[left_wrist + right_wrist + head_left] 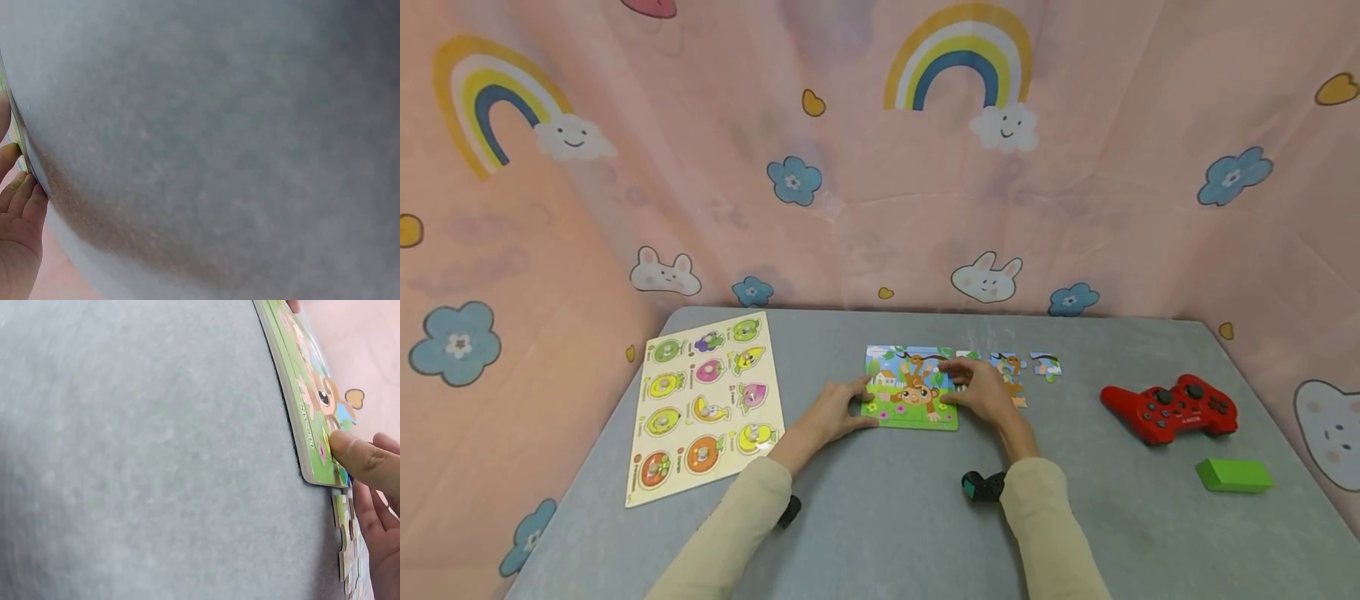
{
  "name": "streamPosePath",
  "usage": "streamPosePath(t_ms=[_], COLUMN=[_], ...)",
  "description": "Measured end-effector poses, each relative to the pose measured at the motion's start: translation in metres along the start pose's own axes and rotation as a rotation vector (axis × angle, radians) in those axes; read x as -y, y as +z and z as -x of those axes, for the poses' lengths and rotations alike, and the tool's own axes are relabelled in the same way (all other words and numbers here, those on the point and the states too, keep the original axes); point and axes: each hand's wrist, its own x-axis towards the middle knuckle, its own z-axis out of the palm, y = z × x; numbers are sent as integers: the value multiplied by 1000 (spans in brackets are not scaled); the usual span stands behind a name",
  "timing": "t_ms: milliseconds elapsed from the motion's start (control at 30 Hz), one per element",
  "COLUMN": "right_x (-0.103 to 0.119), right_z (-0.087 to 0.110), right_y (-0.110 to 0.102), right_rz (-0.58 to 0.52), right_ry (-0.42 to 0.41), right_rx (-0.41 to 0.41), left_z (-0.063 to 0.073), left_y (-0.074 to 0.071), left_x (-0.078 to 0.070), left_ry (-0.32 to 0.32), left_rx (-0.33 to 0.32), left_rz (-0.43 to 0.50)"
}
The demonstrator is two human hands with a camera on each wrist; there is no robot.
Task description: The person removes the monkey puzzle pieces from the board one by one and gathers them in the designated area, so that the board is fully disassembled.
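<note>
Puzzle board point(904, 422) on the table point(880, 517) looks largely filled, left hand point(831, 412) and right hand point(987, 393) touching opposite edges, fingers bent, gripping or not I can't tell, with loose pieces point(1047, 365) rightward seemingly still unfitted.

Puzzle board point(910, 410) on table point(880, 517). Left hand point(841, 404) at puzzle board's left edge, right hand point(987, 390) at its right edge. Loose pieces point(1006, 363) just right of puzzle board, running on rightward. Fruit board point(688, 404) left of puzzle board, apart from it. Controller point(1172, 410) well right. Block point(1235, 476) farther right, toward puzzle board's near side. Curtain point(865, 242) behind puzzle board.
</note>
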Motion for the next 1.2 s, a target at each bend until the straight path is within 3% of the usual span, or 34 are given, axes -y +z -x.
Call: streamPosePath(t_ms=[333,533,800,1200], right_x=[-7,-13,-18,-34], right_z=[1,1,2,6], right_y=[-3,-9,-14,-29], right_rz=[-173,-238,-362,-435], right_ry=[-26,-12,62,87], right_rx=[51,38,37,68], left_z=[-1,-1,-1,1], left_y=[3,3,2,1], left_x=[1,0,0,-1], left_ry=[21,29,15,-21], left_rx=[-11,-14,-1,8], left_rz=[-15,1,0,20])
